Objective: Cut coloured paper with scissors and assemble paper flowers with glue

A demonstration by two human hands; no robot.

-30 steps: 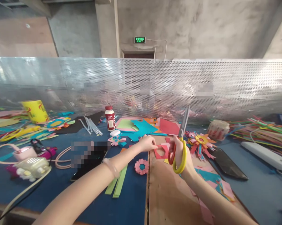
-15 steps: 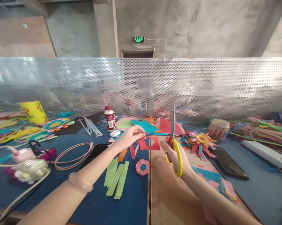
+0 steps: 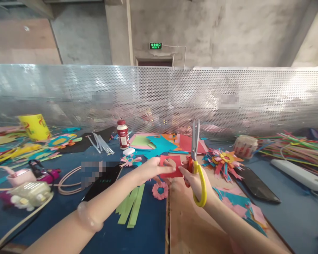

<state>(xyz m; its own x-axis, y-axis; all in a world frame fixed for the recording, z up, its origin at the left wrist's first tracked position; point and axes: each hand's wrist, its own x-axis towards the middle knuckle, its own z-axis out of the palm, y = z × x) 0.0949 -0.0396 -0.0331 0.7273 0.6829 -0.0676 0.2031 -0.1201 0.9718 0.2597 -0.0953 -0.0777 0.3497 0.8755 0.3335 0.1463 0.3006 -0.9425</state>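
Observation:
My left hand [image 3: 151, 169] pinches a red paper piece [image 3: 172, 166] with a cut-out hole, held just above the table at centre. My right hand [image 3: 194, 180] grips yellow-handled scissors [image 3: 195, 155], blades pointing up and nearly closed, and its fingertips also touch the red paper's right edge. A small pink and teal paper flower [image 3: 160, 190] lies on the blue mat [image 3: 69, 197] below my left hand. Green paper strips [image 3: 131, 206] lie beside my left forearm.
A brown board [image 3: 190, 225] lies under my right arm. Coloured paper sheets [image 3: 159, 144], a small bottle [image 3: 122, 134], a finished paper flower [image 3: 222, 160], a phone [image 3: 256, 183], a tape roll [image 3: 245, 145], a yellow cup [image 3: 34, 126] and cables surround them. A perforated metal screen [image 3: 159, 98] closes the back.
My left hand lifted the red paper off the table and brought it back toward my right hand, which turned the scissors upright and now touches the paper.

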